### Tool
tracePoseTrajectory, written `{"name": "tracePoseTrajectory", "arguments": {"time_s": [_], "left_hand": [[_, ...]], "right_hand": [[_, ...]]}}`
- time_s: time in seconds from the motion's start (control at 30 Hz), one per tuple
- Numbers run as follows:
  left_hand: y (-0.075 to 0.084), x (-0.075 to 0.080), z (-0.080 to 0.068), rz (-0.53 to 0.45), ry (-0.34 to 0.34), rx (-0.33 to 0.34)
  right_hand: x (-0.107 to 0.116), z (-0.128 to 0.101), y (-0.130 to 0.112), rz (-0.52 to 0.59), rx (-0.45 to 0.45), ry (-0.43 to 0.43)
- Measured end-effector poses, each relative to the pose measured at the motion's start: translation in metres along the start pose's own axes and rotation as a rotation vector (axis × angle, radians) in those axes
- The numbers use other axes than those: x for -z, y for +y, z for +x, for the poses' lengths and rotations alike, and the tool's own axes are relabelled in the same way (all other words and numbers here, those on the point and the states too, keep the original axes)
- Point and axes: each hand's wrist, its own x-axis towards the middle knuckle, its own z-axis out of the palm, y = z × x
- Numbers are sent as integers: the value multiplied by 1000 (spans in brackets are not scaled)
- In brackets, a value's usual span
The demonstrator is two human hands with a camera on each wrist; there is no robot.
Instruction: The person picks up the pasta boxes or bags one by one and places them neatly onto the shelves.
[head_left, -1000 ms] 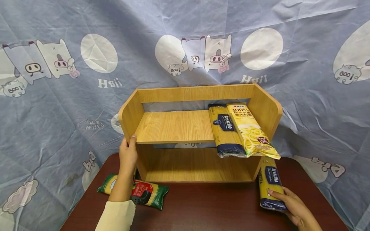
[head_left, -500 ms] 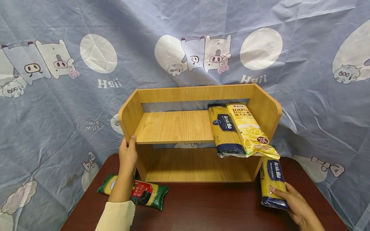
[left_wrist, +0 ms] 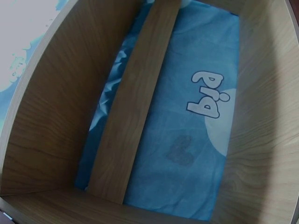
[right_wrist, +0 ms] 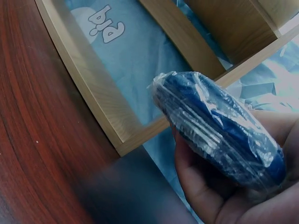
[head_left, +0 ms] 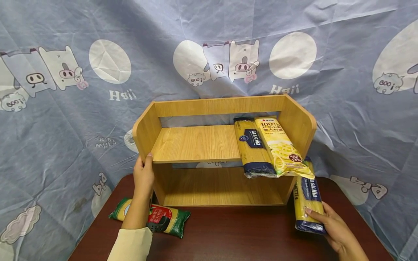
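A two-tier wooden shelf stands on the table. My left hand grips the front edge of its left side panel, thumb on the inner face. My right hand holds a yellow and navy packet of spaghetti by its near end, just outside the shelf's right side panel. In the right wrist view, the packet's clear-and-blue wrapped end points at the camera, with fingers and thumb around it. Two more packets lie on the upper board at the right: a navy-labelled spaghetti packet and a yellow noodle packet.
On the dark red table, a green and red packet lies at the left, partly behind my left forearm. Another green-ended packet shows beside it. A patterned blue-grey cloth hangs behind the shelf.
My right hand has lifted the spaghetti packet slightly and shifted it; its far end now shows higher beside the right panel. My left hand keeps its grip on the shelf.
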Motion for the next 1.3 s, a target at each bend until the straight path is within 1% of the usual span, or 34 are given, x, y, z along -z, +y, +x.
{"name": "tracePoseTrajectory", "arguments": {"time_s": [0.27,0.47,0.63,0.77,0.93,1.2,1.3], "left_hand": [[3,1,-2,6,2,6],[3,2,-1,-6,-7,8],[2,3,-1,-13,-18,5],[1,4,-1,-8,-16,16],[0,4,-1,-1,-8,16],[-1,3,-2,-1,2,0],[-1,3,-2,-5,5,6]], "right_hand": [[0,-1,-1,65,140,-48],[0,-2,-3,98,177,-59],[-1,-4,-6,98,240,-84],[-3,-7,-9,104,280,-95],[-4,-10,-12,139,320,-118],[-4,-15,-15,164,359,-111],[-4,-16,-17,174,372,-111]]}}
